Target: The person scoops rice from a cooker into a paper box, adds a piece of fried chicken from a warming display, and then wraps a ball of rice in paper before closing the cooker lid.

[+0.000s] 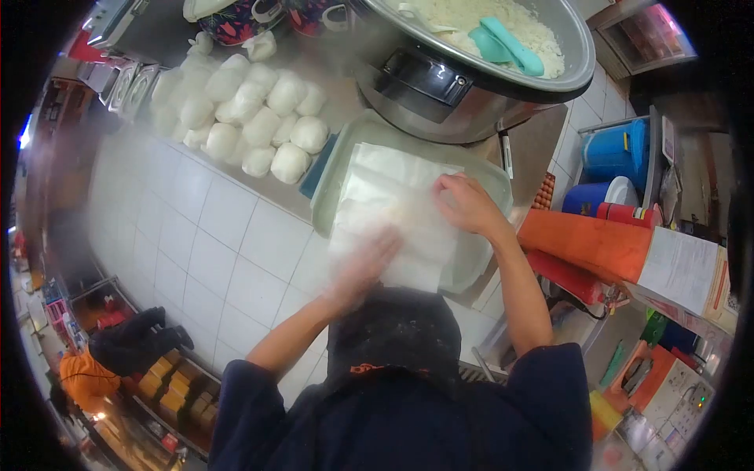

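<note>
Head view, looking down w/ heavy fisheye. Stack of thin white translucent wrapping sheets (397,212) lies at frame centre, inside a pale green rectangular plastic tray (339,169) that sits on the steel bench (259,184). Right hand (465,202), just right of centre, rests palm-down on the upper right part of the sheets; fingers together, pressed flat on the top sheet, thumb tucked toward the sheet edge. Left hand (363,265), just below centre, is on the lower left part of the sheets but motion-blurred, so can't tell whether its fingers are apart or pinching a sheet. Both forearms bare, dark blue sleeves at the bottom of the frame. Upper left of centre: a cluster of white round plastic-wrapped rice bundles (251,114) packed close together on the bench, nearest ones just beside the tray's left corner. Top of frame, right of centre: large round steel rice cooker (440,94), open, full of white cooked rice (471,20), w/ a teal plastic rice paddle (506,43) lying on the rice. Cooker touches or nearly touches the tray's far edge. Right side: blue plastic buckets (616,153) on the floor, and an orange box w/ a white paper sheet (620,251) below them. White tiled bench front (212,251) fills the left-centre.
</note>
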Available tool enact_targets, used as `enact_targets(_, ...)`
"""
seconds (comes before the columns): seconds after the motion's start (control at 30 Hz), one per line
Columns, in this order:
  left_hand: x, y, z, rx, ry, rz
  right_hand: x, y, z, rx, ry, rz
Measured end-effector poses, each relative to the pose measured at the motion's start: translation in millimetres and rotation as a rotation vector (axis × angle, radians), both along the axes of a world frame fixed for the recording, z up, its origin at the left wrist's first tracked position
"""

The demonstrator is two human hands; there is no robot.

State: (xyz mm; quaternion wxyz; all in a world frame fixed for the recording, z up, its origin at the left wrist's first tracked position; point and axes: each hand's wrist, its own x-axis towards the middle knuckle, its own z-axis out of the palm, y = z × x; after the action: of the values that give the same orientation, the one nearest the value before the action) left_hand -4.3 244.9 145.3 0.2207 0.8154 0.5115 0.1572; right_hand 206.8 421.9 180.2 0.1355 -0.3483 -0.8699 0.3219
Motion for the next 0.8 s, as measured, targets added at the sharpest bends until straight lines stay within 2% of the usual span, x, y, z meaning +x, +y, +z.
enact_targets(0.03,-0.6,1.4,-1.8,0.003,0.006,-0.003,-4.1,1.0,-2.5,0.003,0.006,-0.003)
enact_targets(0.13,0.8,2.1,-8.8,0.051,0.027,-0.042,-22.9,-6.7,-10.1,-0.142,-0.267,-0.065)
enact_targets(0.2,1.5,7.5,-9.7,0.080,0.045,-0.046,-39.8,-12.7,-5.2,0.053,-0.529,0.148)
enact_targets(0.23,2.5,9.0,-13.9,0.079,0.048,-0.047,-41.8,-19.6,-0.8,0.053,-0.527,0.147)
enact_targets(0.3,4.6,9.9,-24.5,0.178,-0.019,0.025,-41.5,-45.9,10.3,0.066,-0.331,0.168)
enact_targets(0.33,3.5,10.0,-24.7,0.181,-0.021,0.028,-40.3,-59.7,7.5,0.069,-0.333,0.171)
enact_targets(0.4,-1.2,11.0,-24.8,0.043,0.019,-0.029,-35.8,-90.1,-11.0,0.338,-0.044,0.060)
enact_targets(0.5,-7.4,6.1,-47.8,0.053,0.042,-0.027,-40.1,-122.4,-30.1,0.287,-0.101,-0.084)
enact_targets(0.63,-23.6,6.2,-30.0,0.091,-0.024,-0.044,-39.2,-131.2,-43.1,0.280,-0.003,-0.179)
enact_targets(0.7,-34.1,1.8,-14.9,0.316,-0.215,-0.236,-38.7,-135.3,-49.4,0.314,0.022,-0.192)
enact_targets(0.73,-30.8,6.9,-4.3,0.311,-0.212,-0.262,-38.2,-135.5,-51.2,0.312,0.025,-0.218)
enact_targets(0.8,-17.9,13.2,22.5,0.351,-0.015,-0.195,-34.0,-134.8,-53.8,0.288,0.103,-0.207)
